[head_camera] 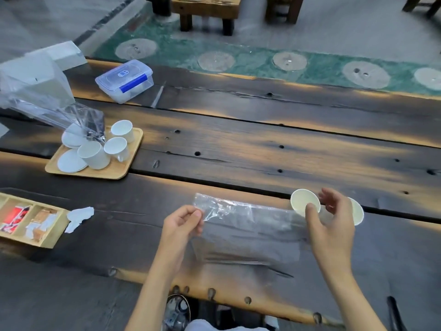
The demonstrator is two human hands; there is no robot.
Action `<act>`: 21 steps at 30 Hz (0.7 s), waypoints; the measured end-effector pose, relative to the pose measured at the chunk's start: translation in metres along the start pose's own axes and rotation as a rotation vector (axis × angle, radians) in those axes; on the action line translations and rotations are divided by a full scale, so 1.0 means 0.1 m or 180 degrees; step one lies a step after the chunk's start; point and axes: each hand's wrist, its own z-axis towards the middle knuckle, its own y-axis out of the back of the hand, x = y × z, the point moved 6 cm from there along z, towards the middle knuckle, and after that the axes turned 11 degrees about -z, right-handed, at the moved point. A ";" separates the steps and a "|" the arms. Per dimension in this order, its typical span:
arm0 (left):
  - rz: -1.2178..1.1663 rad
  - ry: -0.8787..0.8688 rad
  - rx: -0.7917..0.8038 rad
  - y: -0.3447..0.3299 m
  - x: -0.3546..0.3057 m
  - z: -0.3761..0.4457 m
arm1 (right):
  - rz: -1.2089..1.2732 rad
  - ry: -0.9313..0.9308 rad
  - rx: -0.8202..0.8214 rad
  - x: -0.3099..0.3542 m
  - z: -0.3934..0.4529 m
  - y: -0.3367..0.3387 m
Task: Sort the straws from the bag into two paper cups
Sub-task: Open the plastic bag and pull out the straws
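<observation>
A clear plastic bag (pixel 248 228) hangs over the dark wooden table (pixel 262 149) near its front edge, with thin dark straws (pixel 236 260) lying along its bottom. My left hand (pixel 182 223) pinches the bag's upper left corner. My right hand (pixel 331 225) holds the bag's right end, thumb and fingers closed on the plastic. Two white paper cups stand just behind that hand: one (pixel 304 203) to its left, the other (pixel 356 211) mostly hidden behind its fingers.
A wooden tray (pixel 119 170) with white cups and saucers sits at the left, a crumpled clear bag (pixel 47 108) above it. A lidded plastic box (pixel 125 80) is farther back. A compartmented wooden box (pixel 31 223) and crumpled paper (pixel 78 217) lie at the left edge.
</observation>
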 end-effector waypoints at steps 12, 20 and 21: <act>0.0498 -0.0391 0.0721 -0.52 -0.16 -0.38 | -0.0368 0.2257 0.1817 0.95 -0.65 -0.71; 0.0637 -0.0523 0.0709 -0.56 -0.19 -0.48 | 0.0254 0.1359 0.1913 0.83 -0.61 -0.65; 0.0647 -0.0515 0.0702 -0.55 -0.18 -0.49 | 0.0217 0.1378 0.1968 0.83 -0.63 -0.66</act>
